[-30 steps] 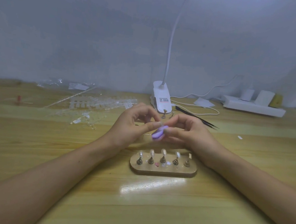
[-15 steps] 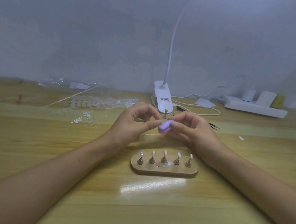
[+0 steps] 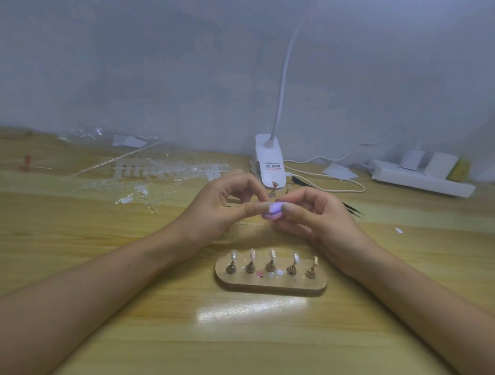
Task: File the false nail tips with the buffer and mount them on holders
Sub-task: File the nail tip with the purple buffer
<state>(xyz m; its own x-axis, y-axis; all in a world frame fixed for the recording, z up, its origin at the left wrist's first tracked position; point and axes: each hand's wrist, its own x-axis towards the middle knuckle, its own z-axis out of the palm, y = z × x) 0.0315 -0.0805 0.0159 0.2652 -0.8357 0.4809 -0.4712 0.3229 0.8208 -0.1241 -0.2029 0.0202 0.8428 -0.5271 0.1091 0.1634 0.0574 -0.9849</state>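
Head view: our buffer (image 3: 272, 211) slid toward 12 o'clock, so filing goes on. Right fingers (image 3: 293, 209) pinch it; left fingers (image 3: 253, 208) pinch, we judge, a tip.

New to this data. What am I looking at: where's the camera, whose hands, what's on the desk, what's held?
No machine here: a person works bare-handed, and the single camera sits on their head, looking forward and down. The left hand and right hand meet above the wooden table, both pinching a small purple buffer; any nail tip between them is too small to see. In front stands a wooden base with five metal holders, most topped with pale tips. Behind lie clear strips of nail tips, a clip lamp, black tweezers and a power strip.
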